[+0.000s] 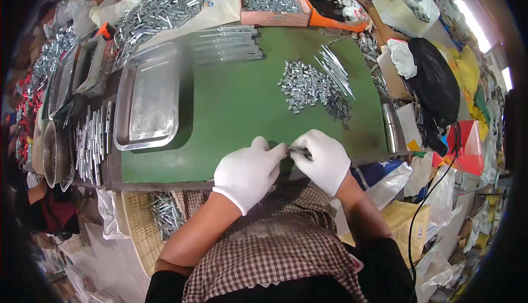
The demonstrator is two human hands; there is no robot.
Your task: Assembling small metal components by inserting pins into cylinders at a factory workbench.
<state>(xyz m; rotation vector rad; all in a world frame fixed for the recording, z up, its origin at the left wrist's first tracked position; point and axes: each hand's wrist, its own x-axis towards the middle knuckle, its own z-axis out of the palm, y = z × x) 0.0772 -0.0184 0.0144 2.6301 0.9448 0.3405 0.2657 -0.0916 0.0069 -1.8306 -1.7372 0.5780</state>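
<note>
Up close at the near edge of the green table (236, 99), both hands in white gloves meet over a small metal part (297, 150). The right hand (324, 160) pinches the thin silvery piece between thumb and fingertips, and the left hand (247, 171) closes its fingertips on the same piece from the left side, so both are grasping it. The part is too small to tell its exact shape. It sits just above the table's near rim, over the person's checked apron (275, 248).

Farther out, right of centre, lies a loose pile of small shiny metal pieces (308, 86), with a bundle of thin metal rods (335, 69) touching its far right side. To the left rests an empty-looking steel tray (148, 97), well apart from the hands. Beyond it, at the far edge, a pink cardboard box (273, 6) holds more metal bits, and a row of longer metal bars (231, 42) lies between tray and box. A yellow basket (146, 226) sits near left, below the table.
</note>
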